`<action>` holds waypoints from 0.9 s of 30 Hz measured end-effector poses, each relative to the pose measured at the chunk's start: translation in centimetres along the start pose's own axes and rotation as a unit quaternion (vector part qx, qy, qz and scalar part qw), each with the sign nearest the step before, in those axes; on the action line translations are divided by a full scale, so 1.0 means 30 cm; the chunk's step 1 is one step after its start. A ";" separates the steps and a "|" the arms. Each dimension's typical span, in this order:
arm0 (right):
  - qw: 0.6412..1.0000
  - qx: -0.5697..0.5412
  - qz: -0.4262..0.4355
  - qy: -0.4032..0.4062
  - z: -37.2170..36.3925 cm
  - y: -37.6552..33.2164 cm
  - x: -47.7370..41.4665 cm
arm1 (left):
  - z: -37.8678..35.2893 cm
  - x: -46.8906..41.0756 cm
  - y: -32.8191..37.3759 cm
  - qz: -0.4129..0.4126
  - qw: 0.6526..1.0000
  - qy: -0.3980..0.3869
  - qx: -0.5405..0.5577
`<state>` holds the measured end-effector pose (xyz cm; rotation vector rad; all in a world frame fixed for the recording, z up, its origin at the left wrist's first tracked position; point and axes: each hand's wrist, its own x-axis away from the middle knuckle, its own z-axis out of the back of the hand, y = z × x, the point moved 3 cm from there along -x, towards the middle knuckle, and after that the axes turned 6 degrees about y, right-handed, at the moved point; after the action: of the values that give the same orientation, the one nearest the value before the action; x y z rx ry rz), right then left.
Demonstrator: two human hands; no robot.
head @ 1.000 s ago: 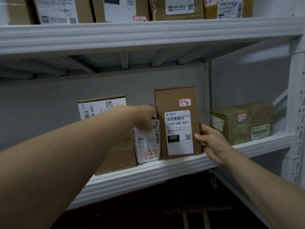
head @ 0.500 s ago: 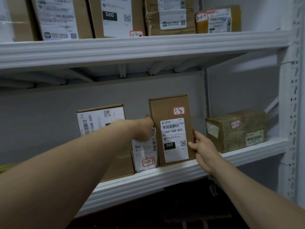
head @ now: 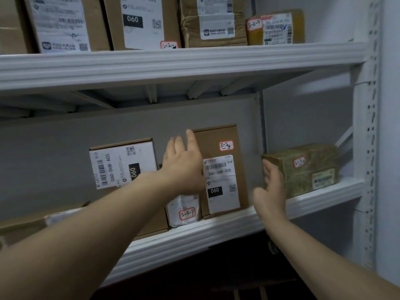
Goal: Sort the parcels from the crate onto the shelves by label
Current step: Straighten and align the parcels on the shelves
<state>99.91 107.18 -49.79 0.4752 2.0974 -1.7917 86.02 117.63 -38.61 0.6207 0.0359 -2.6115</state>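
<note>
Your left hand, fingers spread, touches the tall brown 3-3-8 parcel with its white 060 label, upright on the middle shelf, your right hand loose-fingered just beside it.

The tall brown cardboard box on the lower white metal shelf bore a red-edged sticker handwritten 3-3-8, and its white label read 060-06B-A05 above a black block with 060; the small white-wrapped parcel beside it said 3-3-7; the wide brown carton showed 060-06B-A05 and 060 sideways; the olive taped box read 3-3-9; above, a small yellow parcel carried 3-2-9, and a large brown box 060.
</note>
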 end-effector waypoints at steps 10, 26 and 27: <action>0.976 0.113 0.090 0.162 0.315 0.038 -0.206 | -0.184 -0.078 0.393 -0.235 0.971 -0.048 -0.012; 0.972 0.216 -0.086 -0.013 0.417 0.221 -0.437 | -0.235 -0.257 0.505 -0.190 0.967 -0.123 -0.120; 0.973 0.219 -0.075 -0.013 0.402 0.219 -0.421 | -0.225 -0.253 0.498 -0.195 0.963 -0.116 -0.148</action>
<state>114.62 95.82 -51.45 0.4062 1.7542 -2.3481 101.41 108.30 -40.24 0.2122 0.5116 -2.9535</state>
